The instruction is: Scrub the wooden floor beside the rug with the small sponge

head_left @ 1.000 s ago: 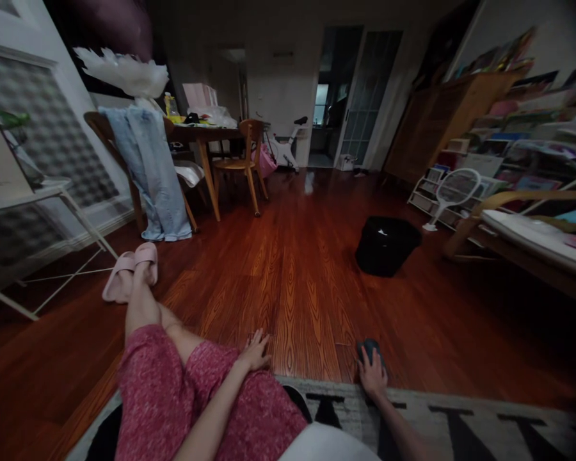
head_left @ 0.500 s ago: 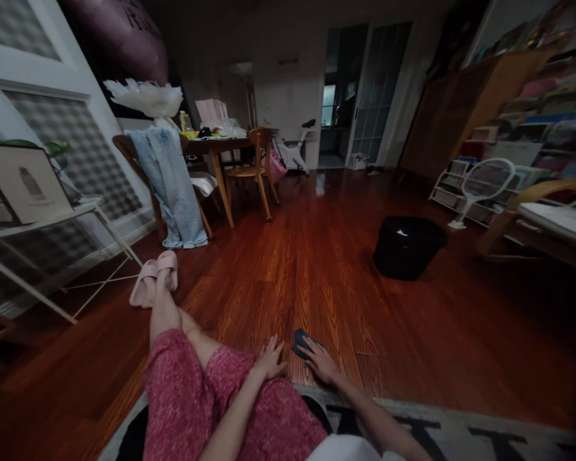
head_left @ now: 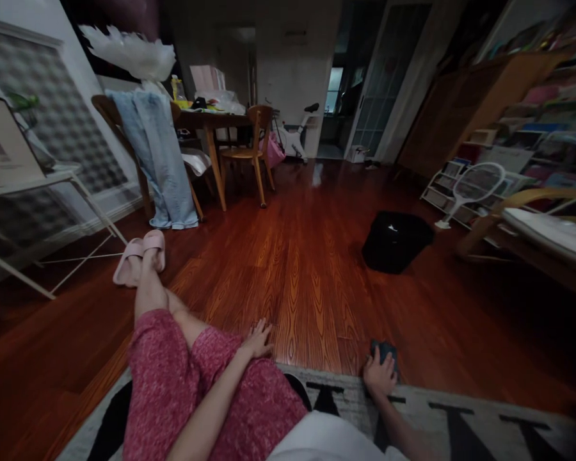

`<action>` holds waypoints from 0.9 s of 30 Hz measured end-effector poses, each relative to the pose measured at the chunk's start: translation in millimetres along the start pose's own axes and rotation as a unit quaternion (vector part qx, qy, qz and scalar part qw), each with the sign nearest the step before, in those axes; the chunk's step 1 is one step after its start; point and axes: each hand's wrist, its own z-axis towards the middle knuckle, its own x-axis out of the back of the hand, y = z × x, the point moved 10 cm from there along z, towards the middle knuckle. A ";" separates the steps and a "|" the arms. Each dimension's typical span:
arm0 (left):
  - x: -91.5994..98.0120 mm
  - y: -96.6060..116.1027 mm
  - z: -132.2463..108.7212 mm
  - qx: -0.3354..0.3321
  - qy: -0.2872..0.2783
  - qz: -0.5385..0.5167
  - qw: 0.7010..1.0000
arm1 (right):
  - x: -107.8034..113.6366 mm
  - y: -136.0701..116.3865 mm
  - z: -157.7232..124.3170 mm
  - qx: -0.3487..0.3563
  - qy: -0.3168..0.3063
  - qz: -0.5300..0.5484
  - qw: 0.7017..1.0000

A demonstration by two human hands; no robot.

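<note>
A dark blue-grey cloth (head_left: 388, 356) lies on the wooden floor near the rug's edge. My right hand (head_left: 381, 374) is on top of it, fingers bent over the fabric and covering its near side. Stretched out over the pink trouser leg (head_left: 269, 397), my left hand (head_left: 258, 340) holds nothing, and its fingers are apart. Both legs reach forward to the left, crossed at the shins, with pink slippers (head_left: 139, 256) on the feet.
A black bin (head_left: 397, 242) stands on the floor ahead to the right. Beyond it are a white racket-shaped object (head_left: 477, 186) and a wooden armchair (head_left: 547, 208). A patterned rug (head_left: 413, 410) lies under me. Jeans (head_left: 156, 160) hang over a chair by the table (head_left: 206, 118).
My right hand has swept the cloth to the right across the floor, close to the rug. The left hand stays on the leg. The camera view has tilted down slightly.
</note>
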 end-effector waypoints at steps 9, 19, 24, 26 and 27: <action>3.1 2.4 -4.3 0.007 0.002 0.010 1.000 | -44.7 -236.4 -116.0 0.360 -0.162 0.046 0.918; 3.0 2.0 -4.6 0.013 0.007 0.021 1.000 | -48.5 -298.8 -95.1 0.514 -0.203 0.057 0.832; -0.8 -0.5 -0.4 0.010 0.001 0.011 1.000 | -28.3 -175.7 36.1 0.256 -0.140 -0.011 0.956; -2.4 -0.5 1.7 0.008 -0.001 0.006 1.000 | -18.4 -111.8 62.3 0.160 -0.121 -0.028 0.979; -3.2 -0.3 2.7 0.009 -0.002 0.003 1.000 | -13.3 -82.3 68.2 0.123 -0.108 -0.034 0.986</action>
